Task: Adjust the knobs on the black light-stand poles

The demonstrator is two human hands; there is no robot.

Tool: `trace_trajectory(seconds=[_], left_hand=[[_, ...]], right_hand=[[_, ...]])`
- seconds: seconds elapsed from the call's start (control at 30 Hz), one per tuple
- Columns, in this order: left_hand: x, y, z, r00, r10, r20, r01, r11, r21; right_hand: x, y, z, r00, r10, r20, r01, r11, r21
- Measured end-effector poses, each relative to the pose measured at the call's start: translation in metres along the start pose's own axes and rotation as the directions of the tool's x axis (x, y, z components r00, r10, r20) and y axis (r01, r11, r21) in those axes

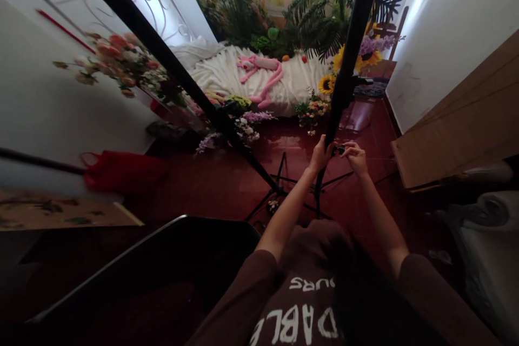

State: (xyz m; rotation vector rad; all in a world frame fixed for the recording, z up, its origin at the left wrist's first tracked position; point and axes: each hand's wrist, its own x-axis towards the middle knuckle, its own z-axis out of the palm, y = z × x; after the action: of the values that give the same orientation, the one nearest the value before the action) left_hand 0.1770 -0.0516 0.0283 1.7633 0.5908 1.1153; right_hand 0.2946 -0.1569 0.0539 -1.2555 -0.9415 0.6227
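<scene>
A black stand pole [352,59] rises from a tripod base on the dark red floor and leans up to the right. My left hand [320,154] is wrapped round its lower part. Just to the right, my right hand [355,158] pinches a small black knob [339,149] on the side of the pole, fingertips together. A second black stand pole [174,65] slants from the upper left down to its own tripod legs [279,186], beside the first stand's base.
A bed with a white cloth [219,73] and a pink plush toy [265,65] lies ahead, with flowers and palm leaves around it. On the left are a red bag [121,170] and a large black panel [162,259]. A brown board [462,124] leans at the right.
</scene>
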Motion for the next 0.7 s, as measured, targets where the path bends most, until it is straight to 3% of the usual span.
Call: trace_trajectory(seconds=[0.1, 0.23, 0.33, 0.43, 0.53, 0.7], left_hand=[[0.000, -0.001, 0.001, 1.000, 0.002, -0.013, -0.002, 1.000, 0.000], [-0.001, -0.003, 0.001, 1.000, 0.013, -0.018, -0.013, 1.000, -0.014], [-0.001, -0.005, 0.002, 1.000, 0.015, -0.028, -0.015, 1.000, -0.007], [-0.002, -0.005, 0.003, 0.999, -0.007, -0.040, 0.007, 1.000, 0.002], [-0.002, -0.002, 0.003, 0.999, -0.008, -0.034, 0.008, 1.000, -0.002], [0.000, 0.001, 0.002, 1.000, -0.004, -0.006, 0.004, 1.000, -0.001]], right_hand=[[0.000, -0.011, 0.004, 0.996, -0.090, -0.015, 0.089, 0.993, -0.081], [0.003, -0.065, 0.023, 0.959, -0.277, -0.055, 0.262, 0.946, -0.190], [0.016, -0.115, 0.042, 0.904, -0.428, 0.015, 0.409, 0.852, -0.327], [0.041, -0.146, 0.060, 0.842, -0.520, 0.142, 0.524, 0.726, -0.446], [0.071, -0.154, 0.074, 0.815, -0.549, 0.187, 0.558, 0.656, -0.509], [0.089, -0.149, 0.085, 0.831, -0.543, 0.124, 0.526, 0.693, -0.493]])
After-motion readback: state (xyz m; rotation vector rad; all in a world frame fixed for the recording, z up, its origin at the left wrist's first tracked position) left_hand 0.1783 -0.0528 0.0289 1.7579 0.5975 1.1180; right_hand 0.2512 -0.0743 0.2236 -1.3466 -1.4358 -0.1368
